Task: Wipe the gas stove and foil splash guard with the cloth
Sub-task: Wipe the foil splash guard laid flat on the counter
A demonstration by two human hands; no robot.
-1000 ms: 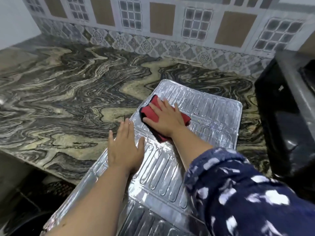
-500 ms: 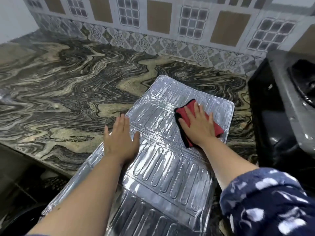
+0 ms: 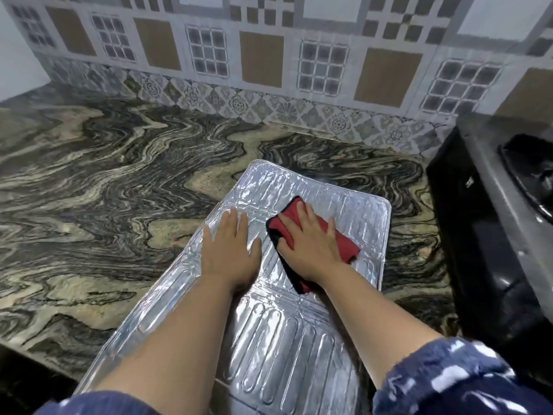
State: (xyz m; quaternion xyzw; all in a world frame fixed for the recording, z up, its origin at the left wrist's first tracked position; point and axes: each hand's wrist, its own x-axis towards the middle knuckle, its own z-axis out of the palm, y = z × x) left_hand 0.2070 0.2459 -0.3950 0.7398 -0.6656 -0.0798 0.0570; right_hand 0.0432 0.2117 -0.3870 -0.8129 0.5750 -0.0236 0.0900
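The silver foil splash guard (image 3: 353, 202) lies flat on the marbled countertop, its near end hanging over the counter's front edge. A red cloth with a black edge (image 3: 344, 239) rests on its far panel. My right hand (image 3: 311, 244) lies flat on the cloth, fingers spread, pressing it onto the foil. My left hand (image 3: 229, 251) lies palm down on the foil just left of the cloth, holding the guard still. The black gas stove (image 3: 490, 235) stands at the right edge, only partly in view.
The marbled countertop (image 3: 104, 190) stretches to the left and behind the guard. A patterned tiled wall (image 3: 269, 64) runs along the back. The stove's black side stands close to the guard's right edge.
My right hand has slid the cloth across the far panel, from its left side to its right, then back toward the middle. My left hand has moved further up the foil.
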